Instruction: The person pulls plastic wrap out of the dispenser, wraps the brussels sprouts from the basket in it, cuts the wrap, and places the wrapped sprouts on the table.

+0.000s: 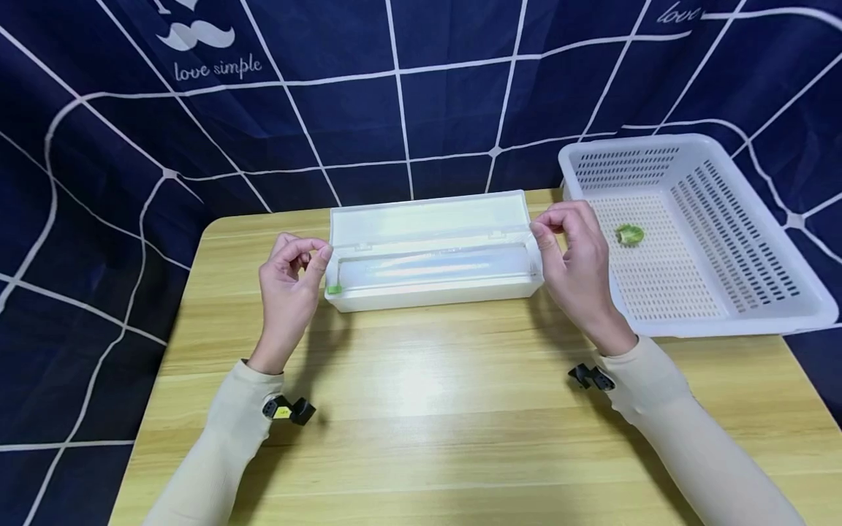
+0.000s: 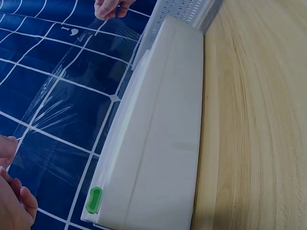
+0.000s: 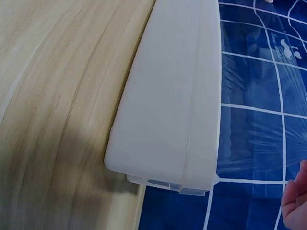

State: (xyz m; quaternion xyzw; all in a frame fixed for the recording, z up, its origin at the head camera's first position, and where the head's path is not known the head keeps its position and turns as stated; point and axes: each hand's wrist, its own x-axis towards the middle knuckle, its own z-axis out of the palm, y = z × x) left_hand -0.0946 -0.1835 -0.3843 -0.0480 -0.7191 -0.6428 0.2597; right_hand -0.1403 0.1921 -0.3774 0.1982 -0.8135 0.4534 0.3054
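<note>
A white plastic wrap dispenser (image 1: 434, 294) lies lengthwise on the table, its lid (image 1: 430, 215) raised at the back. Clear plastic wrap (image 2: 62, 120) stretches up from it between the two hands, creased toward the pinched corners. At the dispenser's left end, my left hand (image 1: 289, 292) pinches one corner of the film between thumb and fingers. My right hand (image 1: 579, 267) pinches the opposite corner, past the right end. A green slide cutter (image 2: 94, 200) sits at the left end of the dispenser's edge. In the right wrist view the dispenser's long white side (image 3: 163, 96) fills the middle.
A white slotted basket (image 1: 816, 310) stands to the right, just beyond my right hand. Inside it lies a small green leafy vegetable piece (image 1: 630, 234). The wooden table (image 1: 421, 424) extends in front of the dispenser. A dark blue checked cloth (image 1: 454, 109) hangs behind.
</note>
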